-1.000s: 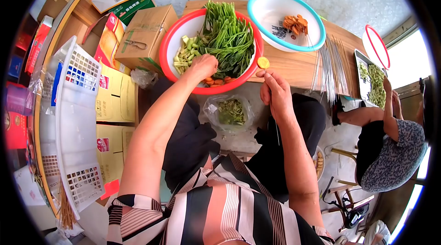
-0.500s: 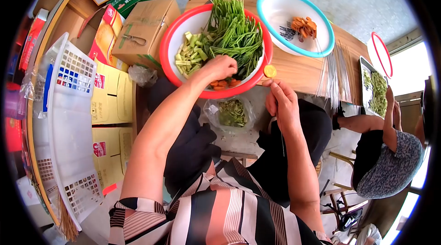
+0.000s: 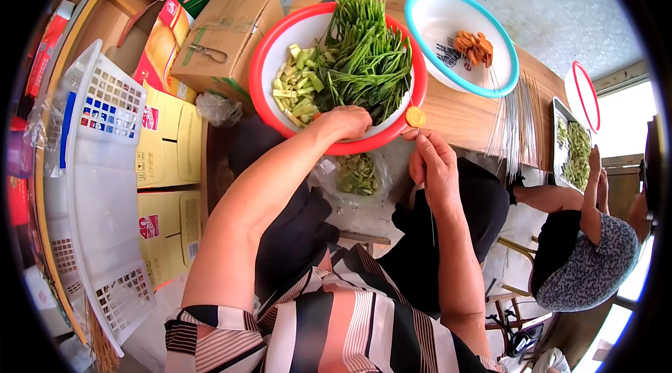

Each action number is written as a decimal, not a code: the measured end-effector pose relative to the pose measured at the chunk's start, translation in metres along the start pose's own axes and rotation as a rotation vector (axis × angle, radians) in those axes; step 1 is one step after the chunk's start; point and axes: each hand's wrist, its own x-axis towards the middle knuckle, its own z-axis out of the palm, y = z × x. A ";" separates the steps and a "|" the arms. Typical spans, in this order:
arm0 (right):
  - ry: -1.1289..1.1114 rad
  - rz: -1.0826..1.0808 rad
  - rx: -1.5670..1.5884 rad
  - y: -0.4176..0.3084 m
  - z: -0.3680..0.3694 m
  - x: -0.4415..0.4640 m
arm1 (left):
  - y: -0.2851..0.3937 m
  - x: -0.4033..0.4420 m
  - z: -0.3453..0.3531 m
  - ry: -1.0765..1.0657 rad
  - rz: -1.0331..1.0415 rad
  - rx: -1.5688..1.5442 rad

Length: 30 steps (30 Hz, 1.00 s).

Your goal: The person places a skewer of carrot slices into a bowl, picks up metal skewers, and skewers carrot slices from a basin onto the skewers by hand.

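My left hand [image 3: 348,122] is down in the red-rimmed basin [image 3: 259,86], at its near side. Its fingers are curled and the tips are hidden, so what they pinch cannot be made out. Beside it lie cut pale green stem pieces [image 3: 297,86] and a big heap of leafy green stalks [image 3: 367,44]. My right hand [image 3: 434,163] pinches a thin skewer [image 3: 432,215] just right of the basin. A round yellow slice [image 3: 415,117] is on the skewer's upper part, above my fingertips.
A blue-rimmed basin [image 3: 428,51] holds skewered orange slices [image 3: 474,48]. Loose skewers [image 3: 518,124] overhang the wooden table [image 3: 458,117]. A bag of green trimmings [image 3: 357,173] sits below. Boxes and a white basket [image 3: 105,184] stand left; another person [image 3: 588,254] sits right by a tray [image 3: 575,152].
My left hand has moved slightly right and down inside the basin and now covers the orange slices that showed there. My right hand still holds the skewer. The view has shifted slightly.
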 end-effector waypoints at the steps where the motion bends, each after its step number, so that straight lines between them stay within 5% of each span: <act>1: 0.002 0.003 -0.006 0.000 -0.001 -0.001 | -0.001 -0.001 0.000 -0.051 -0.096 0.045; 9: 0.014 -0.010 -0.004 -0.002 -0.006 -0.004 | 0.026 -0.029 -0.051 -0.286 -0.404 0.022; 18: 0.024 -0.026 0.022 -0.003 -0.011 -0.008 | 0.003 -0.037 -0.050 -0.323 -0.331 -0.076; 21: 0.032 -0.028 0.023 -0.003 -0.011 -0.009 | -0.007 -0.033 -0.044 -0.154 -0.167 -0.322; 23: 0.045 -0.021 0.002 -0.005 -0.012 -0.010 | -0.006 -0.032 -0.045 -0.025 -0.108 -0.746; 27: 0.042 -0.033 -0.003 -0.002 -0.014 -0.008 | 0.000 -0.034 -0.057 -0.031 -0.020 -1.183; 30: 0.031 -0.022 0.004 -0.004 -0.015 -0.009 | 0.004 -0.038 -0.060 0.093 -0.041 -1.171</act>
